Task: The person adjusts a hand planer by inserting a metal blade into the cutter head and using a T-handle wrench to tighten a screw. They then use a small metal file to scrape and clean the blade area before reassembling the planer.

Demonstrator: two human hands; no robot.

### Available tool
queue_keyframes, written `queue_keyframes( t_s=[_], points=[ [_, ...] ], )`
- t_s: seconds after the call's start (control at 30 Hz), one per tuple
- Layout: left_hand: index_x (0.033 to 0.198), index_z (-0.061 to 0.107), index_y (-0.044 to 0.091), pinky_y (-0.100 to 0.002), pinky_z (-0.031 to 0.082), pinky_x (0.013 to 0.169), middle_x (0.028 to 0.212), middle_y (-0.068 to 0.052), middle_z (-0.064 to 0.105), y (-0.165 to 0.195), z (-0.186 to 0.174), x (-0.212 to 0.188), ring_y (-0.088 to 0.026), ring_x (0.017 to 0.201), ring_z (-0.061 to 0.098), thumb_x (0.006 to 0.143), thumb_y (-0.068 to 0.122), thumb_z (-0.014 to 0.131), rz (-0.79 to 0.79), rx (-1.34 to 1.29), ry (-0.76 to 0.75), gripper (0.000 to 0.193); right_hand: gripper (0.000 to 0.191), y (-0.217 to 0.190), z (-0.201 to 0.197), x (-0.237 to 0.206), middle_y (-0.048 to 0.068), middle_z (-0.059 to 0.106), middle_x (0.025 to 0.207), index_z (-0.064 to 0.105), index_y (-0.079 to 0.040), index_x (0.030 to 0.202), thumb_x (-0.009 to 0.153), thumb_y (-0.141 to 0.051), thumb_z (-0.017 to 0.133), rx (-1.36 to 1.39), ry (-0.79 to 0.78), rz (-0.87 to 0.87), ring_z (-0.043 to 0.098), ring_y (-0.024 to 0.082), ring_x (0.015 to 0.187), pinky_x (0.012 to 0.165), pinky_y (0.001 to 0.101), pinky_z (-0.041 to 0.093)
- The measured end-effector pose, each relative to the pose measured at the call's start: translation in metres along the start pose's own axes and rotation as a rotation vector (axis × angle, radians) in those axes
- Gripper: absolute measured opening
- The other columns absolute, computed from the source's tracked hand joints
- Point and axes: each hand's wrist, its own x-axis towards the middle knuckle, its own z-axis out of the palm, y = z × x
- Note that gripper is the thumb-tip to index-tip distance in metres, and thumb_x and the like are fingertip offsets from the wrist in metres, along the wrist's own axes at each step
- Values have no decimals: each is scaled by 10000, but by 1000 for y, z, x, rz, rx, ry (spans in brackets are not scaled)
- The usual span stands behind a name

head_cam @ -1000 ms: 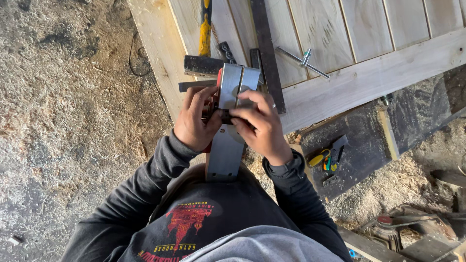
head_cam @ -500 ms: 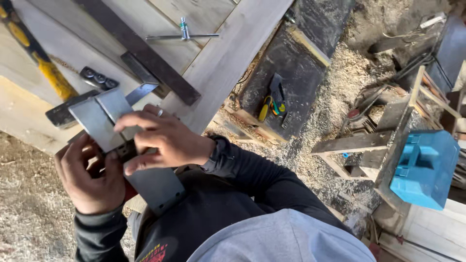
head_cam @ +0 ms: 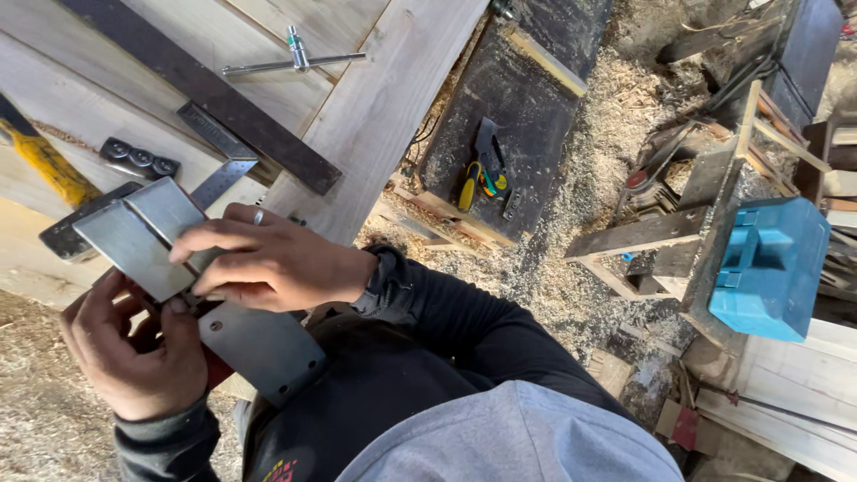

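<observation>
I work in a woodworking shop: sawdust (head_cam: 571, 232) covers the floor around me, planks (head_cam: 375, 116) lie joined under a steel bar (head_cam: 205, 89), beside a blue toolcase (head_cam: 772, 268).

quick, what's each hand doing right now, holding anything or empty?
Left hand: closed around the lower end of the grey metal bracket, gripping it from below.
Right hand: fingers pressed flat on top of the same bracket, holding it steady.

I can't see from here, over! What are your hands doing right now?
Left hand grips the grey metal bracket from below. Right hand presses fingers on its top. Dark steel square lies beyond on the planks, not touching.
</observation>
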Motion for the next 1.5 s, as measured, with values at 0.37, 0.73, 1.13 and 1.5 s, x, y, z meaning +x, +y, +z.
queue_keyframes(
  t_s=[0.37, 0.73, 1.13, 1.5],
  points=[
    [1450, 483, -72, -272, 598, 792, 1338, -167, 472, -3, -2, -4, -190, 1025, 615, 1050, -43, 667, -37, -2, 29, 442, 188, -9, 1, 8, 18, 539, 1432, 629, -116, 1000, 976, -205, 793, -73, 42, 18, 597, 190, 1074, 976, 321, 490],
    [1430, 467, -83, -287, 606, 829, 1357, -168, 446, -5, 0, -5, -220, 1094, 642, 1046, -51, 679, -35, -31, 27, 440, 268, -11, 5, 7, 1, 565, 1375, 576, -113, 901, 920, -226, 818, -133, 33, 82, 584, 174, 923, 887, 306, 502],
    [1420, 465, -90, -278, 604, 822, 1348, -165, 444, -5, 1, -5, -213, 1098, 646, 1021, -71, 672, -34, -33, 20, 449, 347, -14, -2, 7, 34, 556, 1335, 530, -116, 822, 848, -221, 859, -69, 47, 77, 572, 210, 972, 917, 347, 499],
    [1388, 495, -85, -280, 587, 770, 1311, -168, 449, 2, 0, 1, -222, 1069, 632, 1011, -54, 692, -28, 13, 24, 427, 300, -16, 0, 10, 23, 549, 1345, 558, -113, 883, 866, -226, 835, -67, 64, 75, 590, 206, 987, 893, 335, 513]
  ],
)
